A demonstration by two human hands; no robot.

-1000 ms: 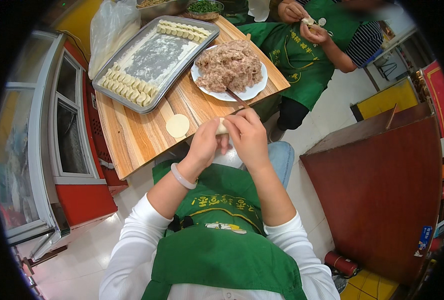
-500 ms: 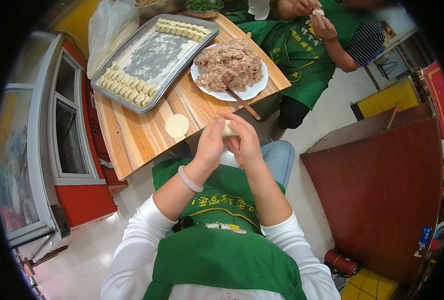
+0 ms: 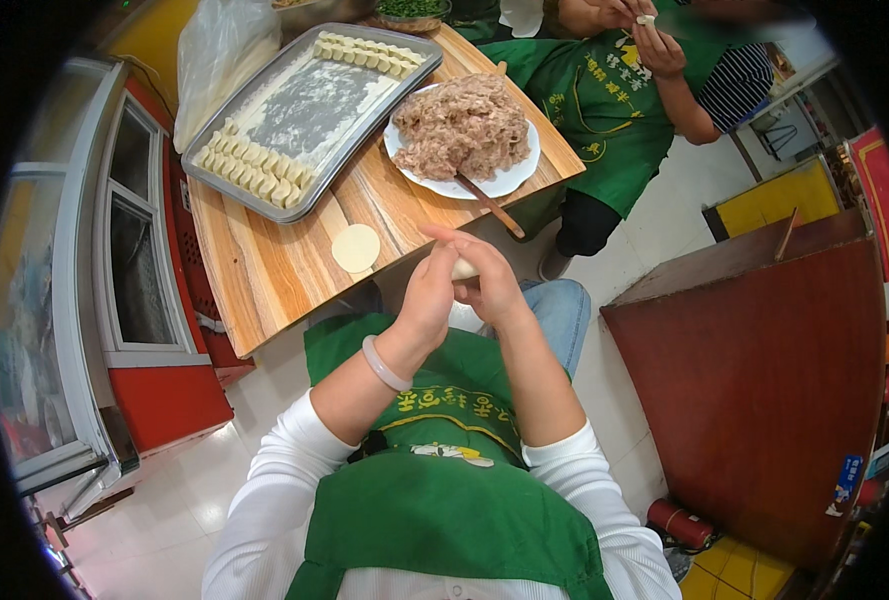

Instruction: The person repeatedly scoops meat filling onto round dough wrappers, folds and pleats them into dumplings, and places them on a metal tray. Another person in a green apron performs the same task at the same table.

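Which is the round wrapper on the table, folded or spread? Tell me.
Spread: the round wrapper lies flat on the table, its full circle showing.

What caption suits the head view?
Left hand and right hand enclose pale dough beside a table bearing a round wrapper, dumpling tray and plated filling.

The bare right hand (image 3: 491,285), pinching from above a second ago, has now closed in against the bare left hand (image 3: 426,302), one finger stretched over the left fingertips! The small cream-white lump of dough (image 3: 464,268) has dropped between the palms, and the slim brown wooden stick (image 3: 492,207) shows its covered end. The green-aproned co-worker's hands (image 3: 659,52) have risen, too!
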